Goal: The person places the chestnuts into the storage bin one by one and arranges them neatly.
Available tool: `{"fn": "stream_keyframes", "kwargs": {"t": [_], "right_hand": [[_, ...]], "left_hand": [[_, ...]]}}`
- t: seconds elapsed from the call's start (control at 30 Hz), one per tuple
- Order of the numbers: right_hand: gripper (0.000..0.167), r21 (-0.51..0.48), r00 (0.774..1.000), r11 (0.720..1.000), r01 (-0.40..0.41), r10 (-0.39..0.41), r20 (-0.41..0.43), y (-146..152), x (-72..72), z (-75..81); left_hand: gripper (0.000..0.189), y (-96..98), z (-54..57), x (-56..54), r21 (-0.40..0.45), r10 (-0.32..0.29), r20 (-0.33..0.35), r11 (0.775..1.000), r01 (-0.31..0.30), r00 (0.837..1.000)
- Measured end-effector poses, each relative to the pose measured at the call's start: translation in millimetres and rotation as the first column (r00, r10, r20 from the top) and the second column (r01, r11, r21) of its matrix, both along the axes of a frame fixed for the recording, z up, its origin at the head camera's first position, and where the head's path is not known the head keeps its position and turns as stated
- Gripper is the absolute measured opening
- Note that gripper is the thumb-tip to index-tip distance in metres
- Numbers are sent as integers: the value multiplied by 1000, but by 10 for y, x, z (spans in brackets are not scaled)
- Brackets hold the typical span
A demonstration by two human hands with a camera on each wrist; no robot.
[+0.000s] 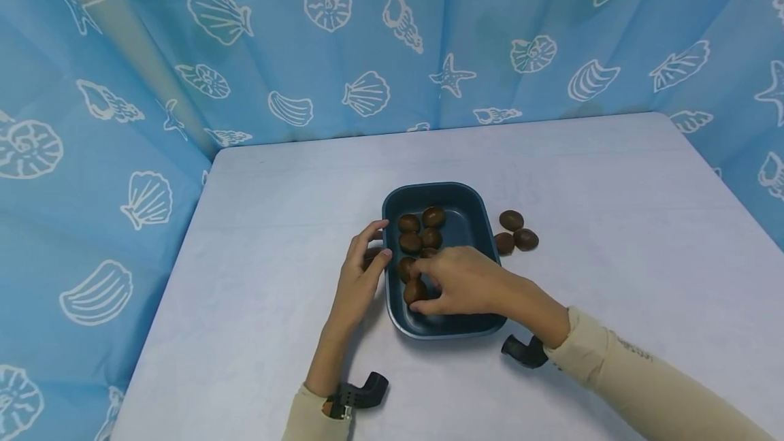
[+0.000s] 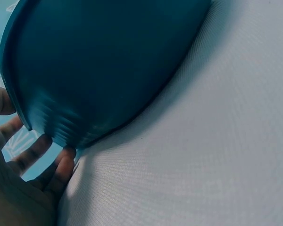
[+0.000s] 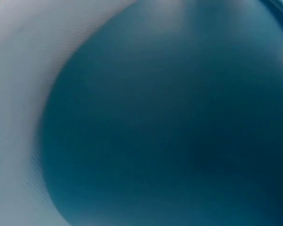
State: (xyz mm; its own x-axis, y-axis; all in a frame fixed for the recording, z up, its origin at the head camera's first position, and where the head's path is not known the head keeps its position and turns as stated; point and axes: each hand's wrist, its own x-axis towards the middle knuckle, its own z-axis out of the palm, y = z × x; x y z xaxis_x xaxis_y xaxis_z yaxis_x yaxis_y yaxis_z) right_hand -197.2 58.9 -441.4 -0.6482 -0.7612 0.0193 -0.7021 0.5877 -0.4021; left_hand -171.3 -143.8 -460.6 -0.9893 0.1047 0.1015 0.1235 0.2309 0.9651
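Observation:
A dark blue rectangular tray (image 1: 450,334) holds several brown chestnuts (image 1: 410,242), mostly along its left side. Reaching in from the right, my right hand (image 1: 465,282) pinches a chestnut (image 1: 414,292) between thumb and fingers, near the tray's front left corner. My left hand (image 1: 358,278) is at the tray's left side, thumb and fingertips touching the rim and outer wall. In the left wrist view, spread fingers (image 2: 30,155) touch the tray's wall (image 2: 108,70). The right wrist view holds only the tray's blurred outer wall (image 3: 155,117), without hand or chestnut.
Just right of the tray, three loose chestnuts (image 1: 525,239) lie on the white-covered table (image 1: 275,223). A blue curtain (image 1: 367,39) with white shell prints hangs behind and to the sides. Black wrist cameras (image 1: 366,390) stick out from both wrists near the tray's front.

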Motion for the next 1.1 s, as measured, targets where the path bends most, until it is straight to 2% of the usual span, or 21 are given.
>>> {"fn": "stream_keyframes", "kwargs": {"t": [0.6,0.87,1.1], "right_hand": [[30,45,996,999,7,-3,-86,-58,-1,-166],[35,14,985,1000,-3,5,-172,-62,3,-207],[35,-72,989,997,16,-27,-147,21,48,-154]], "left_hand": [[45,-1,-4,1,0,8,12,1000,-8,1000],[46,-2,-11,-4,9,5,19,1000,-5,1000],[45,10,-30,-1,10,2,16,1000,-2,1000]]}}
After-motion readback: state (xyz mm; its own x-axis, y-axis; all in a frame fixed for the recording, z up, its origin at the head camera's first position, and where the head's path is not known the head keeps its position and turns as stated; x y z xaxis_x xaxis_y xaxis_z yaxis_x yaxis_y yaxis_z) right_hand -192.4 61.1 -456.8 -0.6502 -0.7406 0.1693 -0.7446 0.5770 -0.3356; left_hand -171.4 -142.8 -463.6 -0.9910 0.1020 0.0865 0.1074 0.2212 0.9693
